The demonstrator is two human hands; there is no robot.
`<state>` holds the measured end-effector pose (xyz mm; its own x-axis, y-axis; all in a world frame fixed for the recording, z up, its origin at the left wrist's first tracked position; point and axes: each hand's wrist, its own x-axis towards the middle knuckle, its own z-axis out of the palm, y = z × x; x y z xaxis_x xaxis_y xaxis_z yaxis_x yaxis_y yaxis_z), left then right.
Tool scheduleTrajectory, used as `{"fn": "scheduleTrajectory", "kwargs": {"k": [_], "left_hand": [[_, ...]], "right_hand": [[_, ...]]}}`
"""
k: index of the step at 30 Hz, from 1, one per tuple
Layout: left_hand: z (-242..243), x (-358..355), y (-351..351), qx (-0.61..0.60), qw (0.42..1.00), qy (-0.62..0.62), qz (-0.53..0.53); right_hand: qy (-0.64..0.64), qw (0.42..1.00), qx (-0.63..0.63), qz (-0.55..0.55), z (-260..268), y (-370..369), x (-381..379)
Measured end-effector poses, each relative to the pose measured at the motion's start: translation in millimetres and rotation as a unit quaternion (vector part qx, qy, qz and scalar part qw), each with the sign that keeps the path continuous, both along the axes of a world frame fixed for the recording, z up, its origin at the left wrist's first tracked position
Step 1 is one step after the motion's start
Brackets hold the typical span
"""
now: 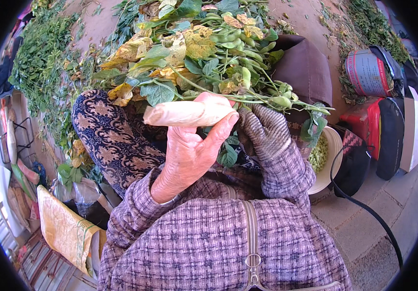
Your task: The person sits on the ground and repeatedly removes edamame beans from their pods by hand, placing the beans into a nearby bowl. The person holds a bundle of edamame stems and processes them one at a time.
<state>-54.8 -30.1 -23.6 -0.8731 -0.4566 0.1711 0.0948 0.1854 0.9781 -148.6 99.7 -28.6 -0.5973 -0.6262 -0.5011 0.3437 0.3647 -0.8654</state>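
Observation:
A heap of soybean plants [194,47] with green pods and yellowed leaves lies before me, its front stems crossing above my hands. My left hand [190,145] is bare, thumb and fingertips brought together just under a stem. Along its top lies a pale, wrapped-looking roll [183,113]; whether it is a finger covering or a held thing, I cannot tell. My right hand [265,132], in a soiled striped knit glove, is curled at a soybean stem [303,105] close to the left fingertips. Its own fingertips are partly hidden. Shelled green beans [318,152] lie in a pale bucket [334,145] right of my right sleeve.
More cut plants [41,54] spread at the left, near a yellowish woven sack [63,229]. A brown cover [307,65] stands behind my right hand. Farther right are a metal drum [367,72], a red container [363,112] and a black cable [372,212] over paving.

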Motion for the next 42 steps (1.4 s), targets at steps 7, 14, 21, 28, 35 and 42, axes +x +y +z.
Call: {"fn": "scheduleTrajectory", "kwargs": {"k": [7, 14, 21, 28, 35, 42], "left_hand": [[4.8, -3.5, -5.8, 0.084, 0.996, -0.008, -0.008], [4.6, -5.7, -8.1, 0.138, 0.99, -0.029, 0.005], [10.4, -4.2, -7.7, 0.172, 0.983, -0.059, 0.019], [8.2, -1.4, -8.5, 0.167, 0.985, -0.034, 0.017], [0.3, -1.8, -1.3, 0.099, 0.994, -0.009, 0.042], [7.2, 0.1, 1.0, -0.043, 0.998, -0.051, 0.018]], "right_hand": [[-0.02, 0.997, -0.072, -0.03, -5.4, -0.6, 3.0], [-0.171, 0.98, -0.086, 0.052, -7.0, 22.1, 6.3], [-0.164, 0.985, -0.031, -0.032, -3.0, 4.3, 7.6], [0.016, 0.999, 0.041, -0.002, 2.3, -3.1, 9.3], [0.085, 0.991, 0.091, 0.051, 7.9, -6.1, 7.9], [0.011, 1.0, 0.024, 0.012, 0.1, -2.3, 11.9]]}}
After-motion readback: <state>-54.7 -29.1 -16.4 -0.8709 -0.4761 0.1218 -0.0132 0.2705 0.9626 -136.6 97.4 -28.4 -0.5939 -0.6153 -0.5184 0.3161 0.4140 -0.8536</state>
